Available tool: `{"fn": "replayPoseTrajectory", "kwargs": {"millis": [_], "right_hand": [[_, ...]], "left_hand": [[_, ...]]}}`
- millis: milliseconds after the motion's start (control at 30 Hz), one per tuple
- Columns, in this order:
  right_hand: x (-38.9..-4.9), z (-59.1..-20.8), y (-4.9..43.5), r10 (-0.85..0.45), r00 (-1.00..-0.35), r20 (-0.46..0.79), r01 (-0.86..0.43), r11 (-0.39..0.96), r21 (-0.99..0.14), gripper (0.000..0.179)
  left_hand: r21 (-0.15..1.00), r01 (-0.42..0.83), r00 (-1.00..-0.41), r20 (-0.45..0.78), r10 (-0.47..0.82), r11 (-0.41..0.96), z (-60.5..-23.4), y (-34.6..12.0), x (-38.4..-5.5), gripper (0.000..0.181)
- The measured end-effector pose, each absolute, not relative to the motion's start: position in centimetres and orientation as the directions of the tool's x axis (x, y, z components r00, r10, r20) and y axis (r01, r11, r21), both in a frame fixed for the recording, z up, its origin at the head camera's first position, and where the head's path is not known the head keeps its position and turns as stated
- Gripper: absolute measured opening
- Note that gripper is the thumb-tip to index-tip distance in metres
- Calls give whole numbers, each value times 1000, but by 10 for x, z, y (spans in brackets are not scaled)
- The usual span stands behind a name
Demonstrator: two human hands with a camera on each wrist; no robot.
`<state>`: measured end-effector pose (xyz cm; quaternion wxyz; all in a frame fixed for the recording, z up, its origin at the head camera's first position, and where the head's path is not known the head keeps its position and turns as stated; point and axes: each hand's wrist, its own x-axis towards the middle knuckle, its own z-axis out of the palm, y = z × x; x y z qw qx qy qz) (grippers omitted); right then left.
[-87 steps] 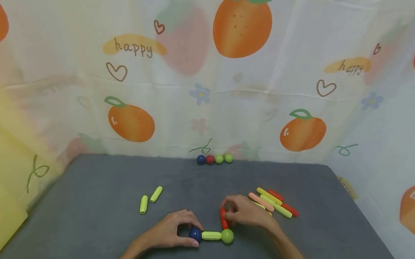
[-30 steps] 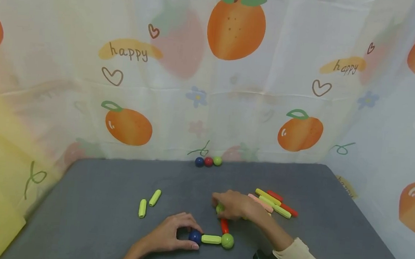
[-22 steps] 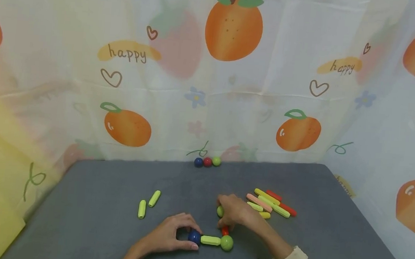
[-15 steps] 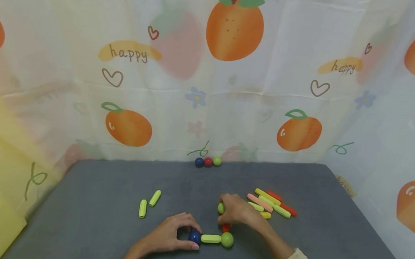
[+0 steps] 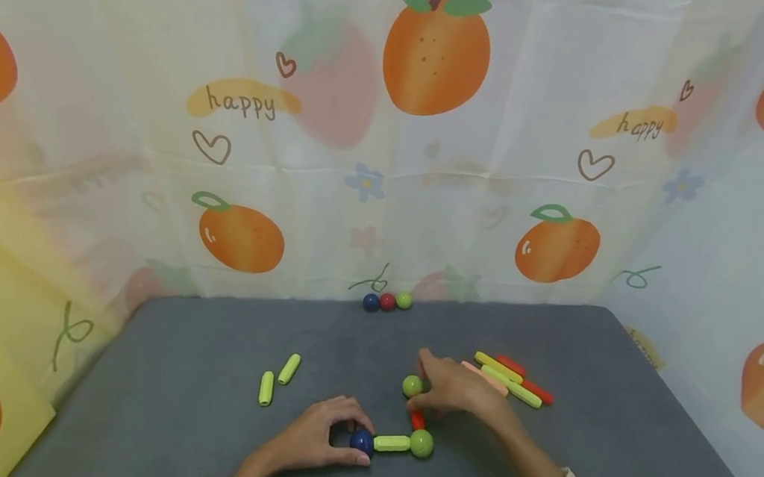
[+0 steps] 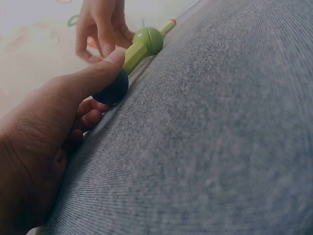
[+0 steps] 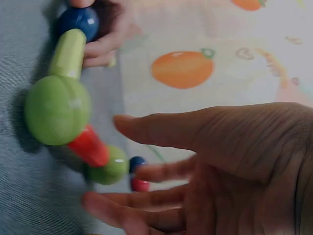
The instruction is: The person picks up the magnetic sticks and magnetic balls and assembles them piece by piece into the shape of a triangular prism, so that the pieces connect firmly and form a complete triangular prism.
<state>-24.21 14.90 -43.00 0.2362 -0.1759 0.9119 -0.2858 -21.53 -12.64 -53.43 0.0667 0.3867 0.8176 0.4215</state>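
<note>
With thumb and fingers, my left hand (image 5: 322, 434) holds a dark blue ball (image 5: 362, 441). A yellow-green rod (image 5: 392, 443) joins that ball to a green ball (image 5: 422, 444). From there a red rod (image 7: 89, 147) leads away to a second green ball (image 5: 413, 386). My right hand (image 5: 454, 385) is just to the right of this far ball, fingers spread apart. In the right wrist view a gap shows between its thumb and fingers, with nothing held. Part of the red rod is hidden behind the right hand in the head view.
Blue, red (image 5: 387, 302) and green balls line the table's back edge. Two short yellow-green rods (image 5: 277, 379) lie at left. Several yellow, red, green and peach rods (image 5: 512, 376) lie at right, partly behind the right hand. A printed cloth (image 5: 318, 188) hangs behind the table.
Earlier the right hand held the red rod; a green ball from the back row now sits at that rod's far end. The right hand has let go and shifted right. The left hand keeps its hold.
</note>
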Motion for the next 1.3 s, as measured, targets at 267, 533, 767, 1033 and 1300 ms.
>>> {"fn": "replayPoseTrajectory", "kwargs": {"millis": [267, 533, 767, 1033, 1300], "right_hand": [[-249, -472, 168, -709, -592, -383, -419, 677, -605, 30], [-253, -521, 163, -668, -650, -362, -466, 726, -506, 39], [-251, -517, 159, -633, -658, -407, -418, 757, -502, 36], [-280, -565, 170, -703, -576, -417, -430, 695, -577, 36], [-282, -563, 169, -699, -583, -413, -437, 699, -566, 36]], "left_hand": [[746, 572, -690, 212, 692, 342, -533, -126, -214, 27], [773, 554, -695, 224, 683, 310, -524, -138, -221, 37], [311, 506, -782, 559, 276, 805, -515, -162, -234, 31], [99, 424, -780, 546, 307, 900, -518, -175, -232, 33], [292, 372, -891, 379, 251, 881, -507, -159, -232, 24]]}}
